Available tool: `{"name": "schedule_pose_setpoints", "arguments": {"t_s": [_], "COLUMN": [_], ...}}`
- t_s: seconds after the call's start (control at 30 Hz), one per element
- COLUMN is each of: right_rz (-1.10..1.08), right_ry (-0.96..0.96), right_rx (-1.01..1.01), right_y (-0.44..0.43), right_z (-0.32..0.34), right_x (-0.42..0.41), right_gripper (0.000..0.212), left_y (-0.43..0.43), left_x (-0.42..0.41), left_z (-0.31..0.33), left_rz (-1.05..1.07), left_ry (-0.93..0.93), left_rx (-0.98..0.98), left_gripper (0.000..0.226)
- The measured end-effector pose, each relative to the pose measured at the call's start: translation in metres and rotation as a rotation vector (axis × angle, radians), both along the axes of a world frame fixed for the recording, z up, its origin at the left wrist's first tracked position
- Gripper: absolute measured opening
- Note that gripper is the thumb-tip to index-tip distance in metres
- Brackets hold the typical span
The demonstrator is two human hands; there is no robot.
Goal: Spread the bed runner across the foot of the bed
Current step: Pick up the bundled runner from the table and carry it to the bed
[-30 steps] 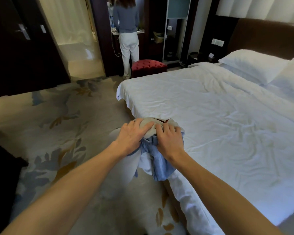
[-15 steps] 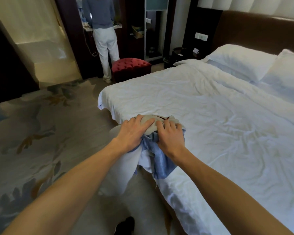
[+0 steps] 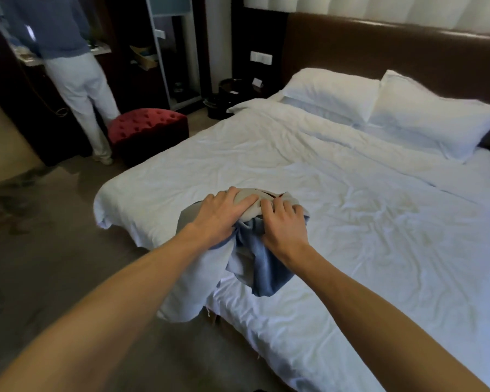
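Observation:
The bed runner (image 3: 255,267) is a bunched grey and blue cloth at the foot edge of the bed (image 3: 351,222), which has a wrinkled white duvet. Part of the cloth rests on the duvet and part hangs down over the edge toward the floor. My left hand (image 3: 221,216) grips the top of the bundle on its left side. My right hand (image 3: 283,224) grips it right beside, on the right. The two hands almost touch. Most of the runner stays folded under and between my hands.
Two white pillows (image 3: 379,106) lie against the brown headboard (image 3: 379,52). A red tufted stool (image 3: 147,128) stands left of the bed. Behind it a person (image 3: 68,66) stands at a dark counter, back to me. Patterned carpet (image 3: 54,250) covers the floor on the left.
My view has swung right and nearer to the bed, so more of the pillows and headboard shows. Both hands keep the same grip on the bunched runner at the foot edge.

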State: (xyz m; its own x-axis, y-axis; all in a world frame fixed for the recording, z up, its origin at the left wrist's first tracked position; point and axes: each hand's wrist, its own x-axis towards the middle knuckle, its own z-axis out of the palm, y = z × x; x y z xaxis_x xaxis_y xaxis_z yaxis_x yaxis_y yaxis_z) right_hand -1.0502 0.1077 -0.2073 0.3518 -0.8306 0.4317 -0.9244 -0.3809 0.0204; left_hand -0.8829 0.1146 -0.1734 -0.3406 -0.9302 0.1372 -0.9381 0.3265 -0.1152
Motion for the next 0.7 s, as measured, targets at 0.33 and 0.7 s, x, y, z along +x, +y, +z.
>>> {"name": "schedule_pose_setpoints", "arguments": {"t_s": [0.33,0.7], "right_rz": [-0.186,-0.374], "right_ry": [-0.024,-0.075], "right_rx": [0.078,0.182], "right_y": [-0.117,-0.247], "right_z": [-0.032,-0.042], "right_x": [-0.036,-0.063], "right_gripper": [0.037,0.042], "left_y": [-0.152,-0.312], "left_x": [-0.040,-0.074], "left_z": [-0.021,-0.022], "left_rz": [-0.220,-0.413], "left_ry": [-0.057,-0.095], "left_rx": [0.055,0.097], "left_gripper": [0.077,0.069]}}
